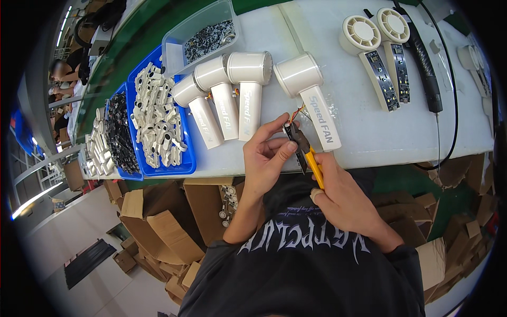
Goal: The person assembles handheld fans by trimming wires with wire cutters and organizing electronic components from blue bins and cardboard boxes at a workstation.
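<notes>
Near the table's front edge, my left hand [266,158] pinches a narrow dark board [302,160] between thumb and fingers. Thin red and yellow wires [297,113] run from it to a white handheld fan [317,113] lying just beyond. My right hand [346,198] is closed round the yellow handles of a pair of pliers [316,168]. The dark jaws of the pliers are at the top end of the board, by the wires; they hide part of it. Exactly what the jaws touch is too small to tell.
Three more white fans [249,92] lie to the left. Beyond them are a clear bin of small metal parts [208,42] and blue trays [185,168] of white and black pieces. Two fans with bare circuit boards [380,79] and a corded black tool [425,66] lie right. Cardboard boxes [174,232] stand below.
</notes>
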`<state>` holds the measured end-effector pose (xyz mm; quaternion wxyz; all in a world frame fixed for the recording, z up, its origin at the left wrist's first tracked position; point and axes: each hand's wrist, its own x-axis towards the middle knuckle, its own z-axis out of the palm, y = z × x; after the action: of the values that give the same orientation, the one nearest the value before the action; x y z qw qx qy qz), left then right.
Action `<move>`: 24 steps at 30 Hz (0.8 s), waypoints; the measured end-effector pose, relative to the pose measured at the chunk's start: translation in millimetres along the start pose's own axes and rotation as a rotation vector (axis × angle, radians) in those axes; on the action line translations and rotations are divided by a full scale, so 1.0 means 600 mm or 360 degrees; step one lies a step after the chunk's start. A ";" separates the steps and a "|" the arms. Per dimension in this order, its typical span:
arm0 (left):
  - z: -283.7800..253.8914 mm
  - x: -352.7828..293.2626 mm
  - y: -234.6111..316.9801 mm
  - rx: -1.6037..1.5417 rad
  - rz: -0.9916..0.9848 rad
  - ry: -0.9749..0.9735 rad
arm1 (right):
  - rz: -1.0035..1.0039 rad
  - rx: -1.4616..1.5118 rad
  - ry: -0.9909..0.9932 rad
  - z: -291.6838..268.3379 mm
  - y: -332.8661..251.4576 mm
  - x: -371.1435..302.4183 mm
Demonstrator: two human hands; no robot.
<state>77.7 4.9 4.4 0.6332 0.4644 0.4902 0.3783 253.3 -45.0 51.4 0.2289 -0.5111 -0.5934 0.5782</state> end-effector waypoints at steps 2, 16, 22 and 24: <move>0.000 -0.001 0.001 -0.0005 -0.0004 0.0003 | 0.0000 -0.0043 0.0006 0.002 -0.001 0.001; -0.002 0.004 -0.004 -0.0058 0.0058 -0.0075 | 0.0317 0.0348 -0.0196 -0.022 0.009 0.009; 0.004 0.008 0.000 -0.0065 0.0060 -0.0061 | 0.0203 0.0834 -0.0191 -0.010 0.042 0.010; 0.005 0.007 0.002 -0.0099 0.0066 -0.0069 | 0.0230 0.0949 -0.0182 -0.009 0.038 0.010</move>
<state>81.7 8.7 4.4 0.6497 0.4627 0.4547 0.3964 263.5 -41.4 29.4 0.2933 -0.4290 -0.3715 0.7693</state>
